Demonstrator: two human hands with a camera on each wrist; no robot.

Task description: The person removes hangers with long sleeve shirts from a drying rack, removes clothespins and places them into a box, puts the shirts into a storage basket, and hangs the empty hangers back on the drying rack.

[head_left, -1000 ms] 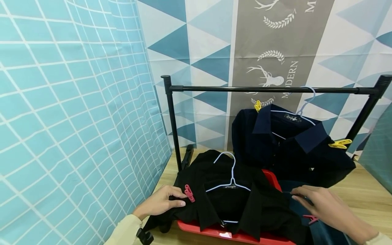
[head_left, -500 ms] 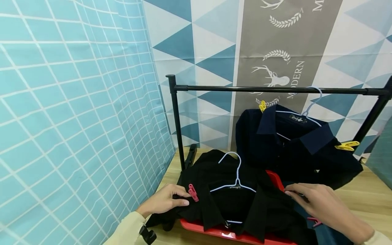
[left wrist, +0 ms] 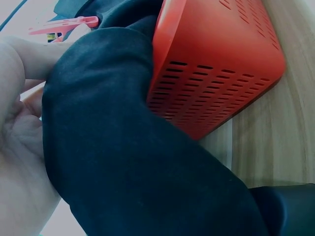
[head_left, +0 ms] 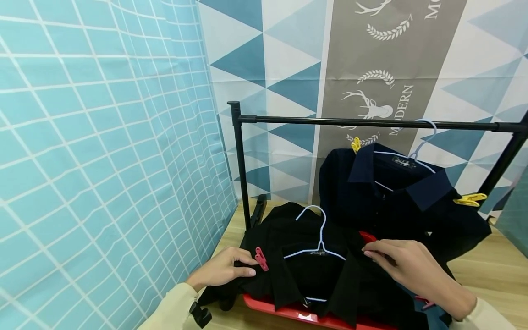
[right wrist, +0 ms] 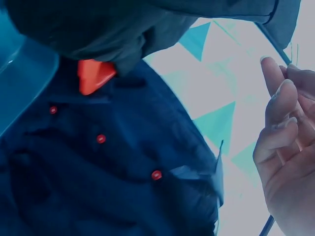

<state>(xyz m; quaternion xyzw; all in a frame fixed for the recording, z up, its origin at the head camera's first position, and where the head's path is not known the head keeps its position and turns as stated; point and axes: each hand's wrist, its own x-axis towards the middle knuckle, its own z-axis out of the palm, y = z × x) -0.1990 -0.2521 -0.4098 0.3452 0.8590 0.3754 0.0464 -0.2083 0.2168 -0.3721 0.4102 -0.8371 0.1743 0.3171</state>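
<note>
Currently left hand (head_left: 222, 269) is pinching black shirt (head_left: 317, 277) beside pink clip (head_left: 261, 259), lower center; right hand (head_left: 408, 262) is sitting lower right by shirt's other shoulder, can't tell if pinching.

A small indoor corner laid out for hanging laundry, either part of a home or a set made to look like one; which cannot be told. On the left, a turquoise wall covering (head_left: 103, 160) printed with white grid lines ripples like loose cloth. The patterned back covering (head_left: 288, 59) shows blue triangles, white stag heads and the word "MODERN", with a crease running across it. On a wood-grain surface (head_left: 482, 261) stands a black clothes rail (head_left: 330, 121), a navy shirt (head_left: 387, 206) hung from it with yellow pegs (head_left: 470, 199). A black shirt (head_left: 371, 293) lies over a slotted red basket (left wrist: 211, 83).
</note>
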